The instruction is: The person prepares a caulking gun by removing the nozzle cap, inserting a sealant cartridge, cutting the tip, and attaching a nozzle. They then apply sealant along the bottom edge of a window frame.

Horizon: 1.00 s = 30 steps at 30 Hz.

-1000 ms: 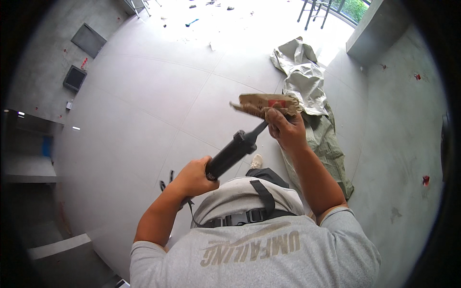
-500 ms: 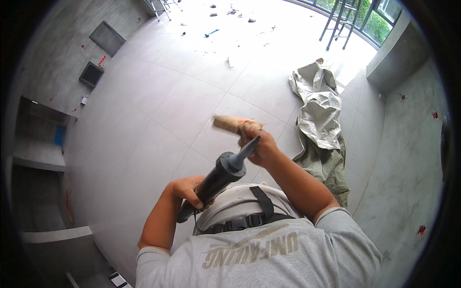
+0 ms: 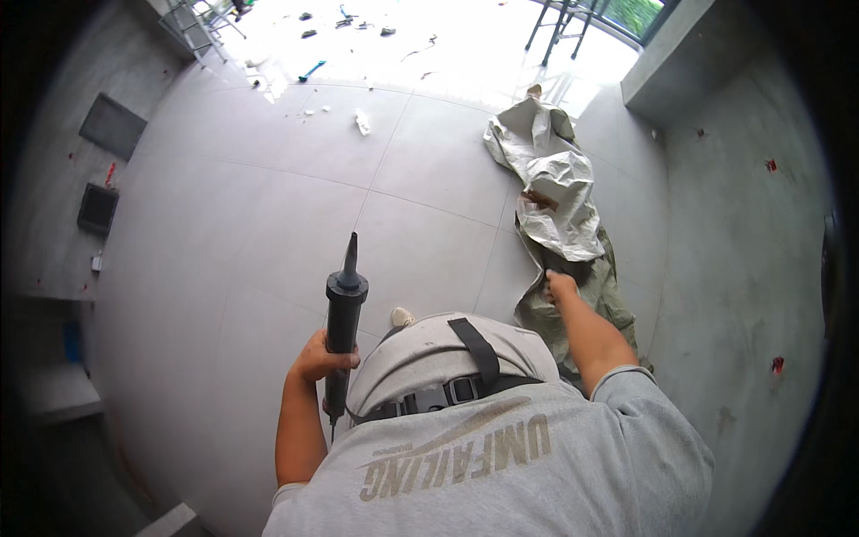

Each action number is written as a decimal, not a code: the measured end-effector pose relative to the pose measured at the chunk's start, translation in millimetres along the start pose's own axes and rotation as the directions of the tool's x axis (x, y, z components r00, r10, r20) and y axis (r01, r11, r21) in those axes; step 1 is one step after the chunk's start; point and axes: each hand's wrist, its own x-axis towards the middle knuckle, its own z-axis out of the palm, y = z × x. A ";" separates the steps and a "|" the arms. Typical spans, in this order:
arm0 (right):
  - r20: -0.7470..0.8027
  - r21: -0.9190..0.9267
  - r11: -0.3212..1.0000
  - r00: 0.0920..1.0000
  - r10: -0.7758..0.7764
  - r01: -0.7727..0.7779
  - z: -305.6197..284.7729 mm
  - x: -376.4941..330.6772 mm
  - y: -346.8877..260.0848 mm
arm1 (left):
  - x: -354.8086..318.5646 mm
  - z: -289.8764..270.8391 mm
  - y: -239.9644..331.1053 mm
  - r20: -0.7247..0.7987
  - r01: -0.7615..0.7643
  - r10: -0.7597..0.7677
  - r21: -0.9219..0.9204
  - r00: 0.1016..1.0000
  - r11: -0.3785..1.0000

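Observation:
My left hand (image 3: pixel 320 356) is closed round the dark barrel of a caulking gun (image 3: pixel 344 313). Its grey tapered nozzle points up and away from me. On the right, a long crumpled woven sack (image 3: pixel 573 210), pale at the far part and green nearer me, lies on the floor. My right hand (image 3: pixel 562 286) is at the dark opening in the sack's green part, fingers curled at its edge; the fingertips are partly hidden. A brownish patch shows among the pale folds; I cannot make out what it is.
Loose tools and scraps, among them a blue-handled tool (image 3: pixel 311 71) and a white scrap (image 3: pixel 361 122), lie farther off on the tiled floor. Stepladders (image 3: pixel 199 27) stand at the far left and far right. Grey walls flank both sides, with built-in shelves at left.
My right hand has moved right and down to the sack; the brown, brush-like piece it held is no longer in it. The caulking gun has swung upright in my left hand.

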 end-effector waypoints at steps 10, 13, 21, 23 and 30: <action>0.085 -0.166 0.978 0.986 0.144 -0.128 55.4 -70.2 25.0 | 94.8 -99.3 61.2 -0.192 0.095 -0.019 0.392 0.981 0.915; 0.191 -0.329 0.941 0.981 -0.013 0.076 85.4 -66.8 -40.8 | 142.8 -125.4 60.4 -0.257 0.162 -0.040 0.474 0.966 0.866; 0.262 0.005 1.000 0.965 -0.011 0.010 155.2 70.2 -167.1 | 279.3 -257.5 -62.4 -0.532 0.404 -0.159 0.384 0.832 0.830; 0.253 0.038 0.993 0.962 0.102 -0.115 157.0 97.2 -210.5 | 270.3 -244.2 -27.0 -0.597 0.448 -0.190 0.319 0.779 0.835; 0.837 -0.539 -0.352 0.532 -0.126 0.765 199.3 276.0 -315.2 | 258.0 -243.8 7.4 -0.636 0.564 -0.394 0.080 0.664 0.822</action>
